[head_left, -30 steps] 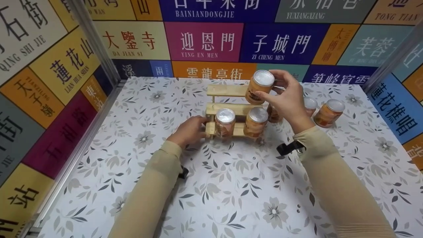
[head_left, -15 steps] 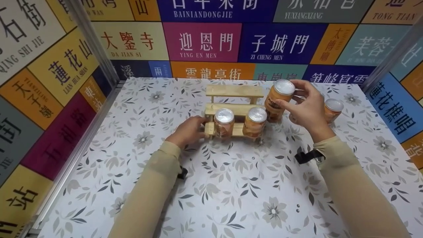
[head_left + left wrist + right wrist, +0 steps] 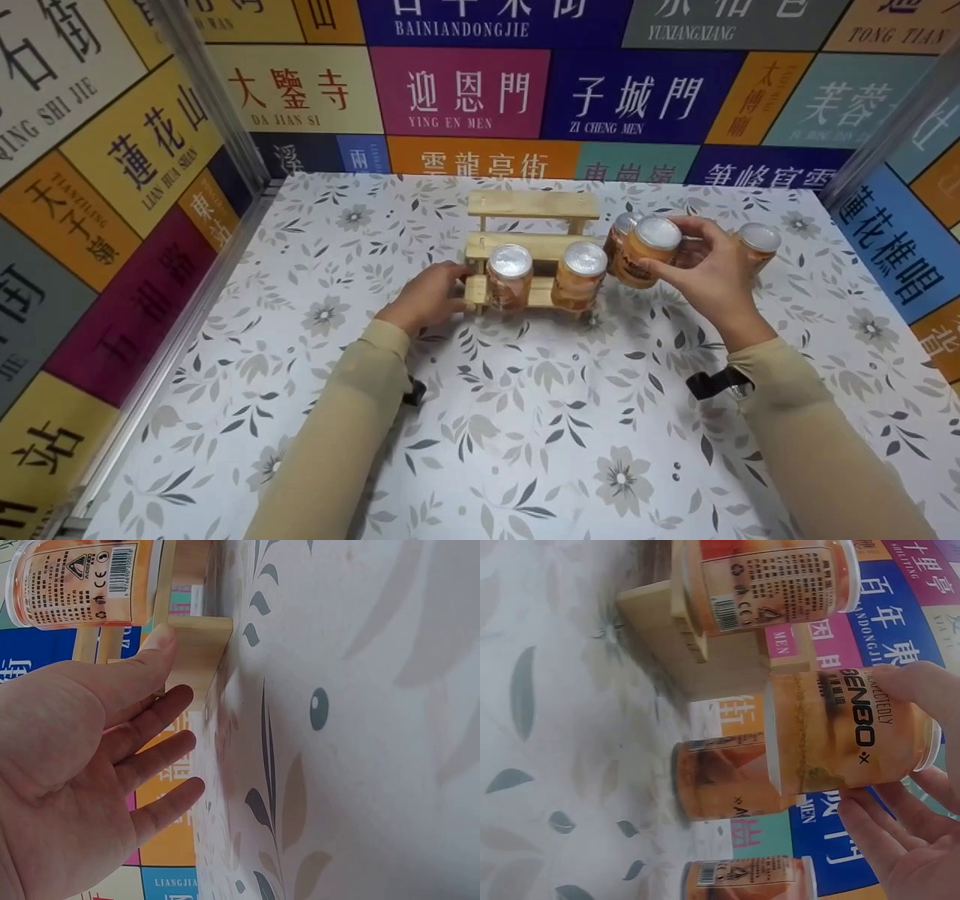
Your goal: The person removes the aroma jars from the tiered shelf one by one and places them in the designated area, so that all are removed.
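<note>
The right hand [image 3: 714, 279] is partly closed, thumb and fingers curved round a silver-lidded orange can [image 3: 642, 256], which lies on its stand-facing side, long axis nearly upright, just right of the three-step wooden stand [image 3: 514, 244]. The left hand [image 3: 429, 297], fingers extended, touches the stand's left end, farther from this can.

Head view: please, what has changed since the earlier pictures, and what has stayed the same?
The held can has moved right and lower in the view, from the right end of the rack's top step to beside the rack. The right hand still grips it; nothing was let go. The left hand at the rack's left end and the two cans on the front step stayed.
</note>
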`<state>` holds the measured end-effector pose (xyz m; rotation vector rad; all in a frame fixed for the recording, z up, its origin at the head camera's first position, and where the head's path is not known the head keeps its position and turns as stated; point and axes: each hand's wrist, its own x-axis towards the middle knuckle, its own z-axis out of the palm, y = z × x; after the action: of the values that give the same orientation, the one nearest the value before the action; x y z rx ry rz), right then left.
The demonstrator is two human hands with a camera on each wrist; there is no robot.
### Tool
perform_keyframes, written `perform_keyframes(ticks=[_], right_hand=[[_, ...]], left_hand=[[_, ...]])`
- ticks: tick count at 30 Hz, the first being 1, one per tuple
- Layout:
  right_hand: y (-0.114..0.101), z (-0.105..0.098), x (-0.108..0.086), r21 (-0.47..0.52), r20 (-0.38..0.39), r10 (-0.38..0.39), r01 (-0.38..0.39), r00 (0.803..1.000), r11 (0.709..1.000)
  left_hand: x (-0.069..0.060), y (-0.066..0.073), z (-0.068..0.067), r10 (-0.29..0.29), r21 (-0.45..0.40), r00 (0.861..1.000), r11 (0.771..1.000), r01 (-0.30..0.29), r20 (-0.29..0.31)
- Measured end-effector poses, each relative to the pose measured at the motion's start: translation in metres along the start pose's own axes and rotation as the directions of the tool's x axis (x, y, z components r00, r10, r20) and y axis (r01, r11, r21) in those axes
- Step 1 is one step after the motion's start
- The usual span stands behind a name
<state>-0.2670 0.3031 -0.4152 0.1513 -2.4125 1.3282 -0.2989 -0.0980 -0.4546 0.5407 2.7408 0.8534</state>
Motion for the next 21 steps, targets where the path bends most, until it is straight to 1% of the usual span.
perform_keyframes(ticks=[2, 4, 6, 9, 11, 14, 21], right_hand=[[0.004, 0.002, -0.002, 0.021, 0.021, 0.009, -0.009, 1.000, 1.000], [0.009, 0.004, -0.004, 0.023, 0.042, 0.021, -0.022, 0.999, 1.000], [0.012, 0.006, -0.005, 0.000, 0.065, 0.050, -0.050, 0.997, 0.999], [0.015, 0.008, -0.008, -0.062, 0.099, 0.065, -0.059, 0.993, 0.996], [0.017, 0.009, -0.009, -0.086, 0.123, 0.075, -0.065, 0.990, 0.994], [0.024, 0.010, -0.009, -0.096, 0.148, 0.081, -0.067, 0.986, 0.993], [0.033, 0.014, -0.010, -0.116, 0.202, 0.105, -0.083, 0.974, 0.990]], left_hand=[[0.000, 0.000, 0.000, -0.004, -0.004, 1.000, 1.000, 0.004, 0.001], [0.000, 0.000, 0.000, -0.010, -0.004, 1.000, 1.000, 0.010, 0.003], [0.001, -0.001, 0.000, -0.015, -0.005, 1.000, 1.000, 0.015, 0.005], [0.001, -0.001, 0.000, -0.016, 0.000, 1.000, 1.000, 0.016, 0.004], [0.001, -0.001, 0.000, -0.017, -0.002, 1.000, 1.000, 0.017, 0.004], [0.001, -0.001, 0.000, -0.015, -0.004, 1.000, 1.000, 0.015, 0.002], [0.000, -0.002, 0.000, -0.024, -0.028, 1.000, 0.999, 0.024, -0.002]])
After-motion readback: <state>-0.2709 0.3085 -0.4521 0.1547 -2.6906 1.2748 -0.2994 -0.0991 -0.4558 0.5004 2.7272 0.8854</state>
